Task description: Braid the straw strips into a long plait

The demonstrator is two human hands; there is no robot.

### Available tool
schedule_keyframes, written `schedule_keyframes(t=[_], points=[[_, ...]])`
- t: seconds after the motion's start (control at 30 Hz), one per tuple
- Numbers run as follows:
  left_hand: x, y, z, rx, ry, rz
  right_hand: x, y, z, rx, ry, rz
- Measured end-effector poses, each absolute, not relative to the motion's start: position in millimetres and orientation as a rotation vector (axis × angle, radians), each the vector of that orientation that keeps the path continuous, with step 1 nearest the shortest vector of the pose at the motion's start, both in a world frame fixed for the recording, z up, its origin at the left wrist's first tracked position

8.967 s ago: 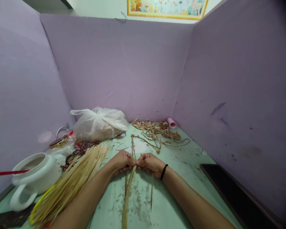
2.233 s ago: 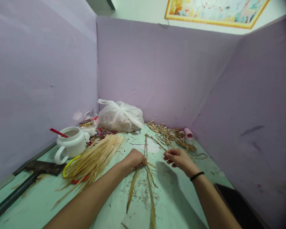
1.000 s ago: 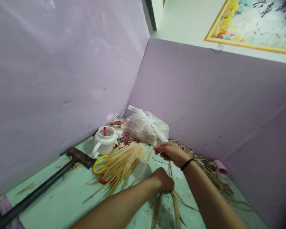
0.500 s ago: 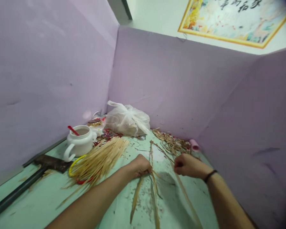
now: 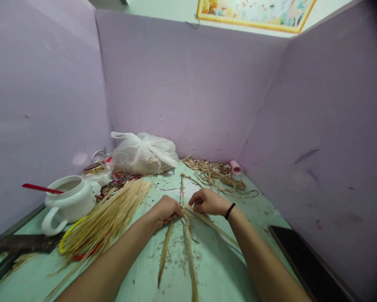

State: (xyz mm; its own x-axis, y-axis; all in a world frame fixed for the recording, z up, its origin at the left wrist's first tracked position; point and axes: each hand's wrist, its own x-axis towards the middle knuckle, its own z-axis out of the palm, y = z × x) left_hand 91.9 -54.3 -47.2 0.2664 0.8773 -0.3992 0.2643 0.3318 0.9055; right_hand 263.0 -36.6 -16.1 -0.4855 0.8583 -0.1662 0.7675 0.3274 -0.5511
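Observation:
A thin braided cord runs up the green tabletop from between my hands. My left hand is closed, pinching the cord's lower end where loose flat straw strips fan out toward me. Close by on the right, my right hand has its thumb and fingers curled together on a pale straw strip, which trails down to the right under my forearm. Another strip hangs below my left hand. A bundle of dry straw lies left of my left arm, over a yellow and a red ring.
At left stand a white pot with a red stick and, below it, a dark-headed tool. A tied plastic bag, coiled cord and a pink spool line the back wall. A dark flat object lies at right.
My right hand has moved left, close to my left hand, bringing the straw strip across. The left hand keeps its pinch on the cord. The camera view has turned right and down.

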Motion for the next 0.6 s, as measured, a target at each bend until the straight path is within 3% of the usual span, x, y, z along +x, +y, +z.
schedule_keyframes(t=[0.43,0.6], points=[[94.1,-55.3,-44.0,1.201,1.299,0.556,260.3,-39.8,-17.5,-1.477,-2.479,1.016],[93.6,-55.2,-44.7,1.204,1.292,0.557,253.8,-42.7,-19.8,-1.533,-2.227,1.281]])
